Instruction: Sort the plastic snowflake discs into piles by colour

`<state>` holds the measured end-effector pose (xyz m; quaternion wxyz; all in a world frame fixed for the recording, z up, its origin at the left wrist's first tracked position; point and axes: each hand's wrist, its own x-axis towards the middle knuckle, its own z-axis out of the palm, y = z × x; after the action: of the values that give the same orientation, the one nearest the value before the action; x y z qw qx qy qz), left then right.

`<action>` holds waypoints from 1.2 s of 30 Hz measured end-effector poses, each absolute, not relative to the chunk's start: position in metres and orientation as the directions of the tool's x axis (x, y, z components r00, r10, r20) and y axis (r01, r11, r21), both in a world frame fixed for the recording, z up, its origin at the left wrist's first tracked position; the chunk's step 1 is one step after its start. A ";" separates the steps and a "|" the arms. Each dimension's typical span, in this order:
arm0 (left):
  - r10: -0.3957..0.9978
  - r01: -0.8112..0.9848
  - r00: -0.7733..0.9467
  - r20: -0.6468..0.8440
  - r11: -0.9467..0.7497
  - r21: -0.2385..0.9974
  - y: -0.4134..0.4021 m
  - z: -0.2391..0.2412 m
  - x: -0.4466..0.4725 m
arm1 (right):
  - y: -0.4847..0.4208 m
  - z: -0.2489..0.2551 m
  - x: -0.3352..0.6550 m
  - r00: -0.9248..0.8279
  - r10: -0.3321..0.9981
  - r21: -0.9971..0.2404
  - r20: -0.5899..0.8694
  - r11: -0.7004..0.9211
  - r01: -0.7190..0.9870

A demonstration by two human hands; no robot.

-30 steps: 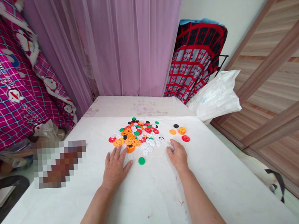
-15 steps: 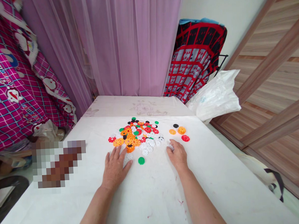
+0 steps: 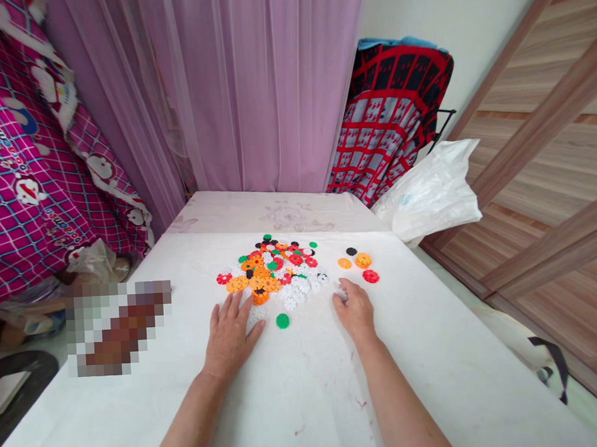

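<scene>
Beside the near left edge of a pile of plastic snowflake discs lies my left hand, palm down with its fingers spread. The pile mixes orange, red, white, green and black pieces. White discs lie by its thumb and index finger. To the right of the pile, my right hand rests on the table with its fingers curled round a white snowflake disc, which is partly hidden. A single green disc lies between my hands.
Past my right hand are a black disc, orange discs and a red disc. The table has a white cover. A white plastic bag hangs at its far right corner. Something blurred out sits at the left.
</scene>
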<state>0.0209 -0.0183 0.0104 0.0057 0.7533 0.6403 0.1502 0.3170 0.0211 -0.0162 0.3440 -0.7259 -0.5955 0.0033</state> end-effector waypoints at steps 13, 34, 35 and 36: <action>0.973 0.967 0.136 0.185 -0.171 0.187 -0.019 0.015 0.022 | 0.020 -0.017 0.318 0.263 0.867 -0.481 0.423 -0.031 0.876; 0.973 0.970 0.141 0.183 -0.173 0.169 -0.019 0.012 0.022 | 0.015 -0.002 0.303 0.106 0.760 -0.416 0.641 0.228 0.880; 0.973 0.970 0.141 0.184 -0.173 0.169 -0.020 0.013 0.022 | 0.014 0.000 0.296 0.065 0.772 -0.419 0.632 0.269 0.867; 0.972 0.970 0.141 0.186 -0.173 0.170 -0.020 0.013 0.022 | 0.013 0.001 0.289 0.021 0.790 -0.422 0.612 0.304 0.854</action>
<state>0.0222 -0.0197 0.0129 0.0044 0.7553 0.6431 0.1267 0.2893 0.0128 0.0012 0.4052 -0.5887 -0.6984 -0.0392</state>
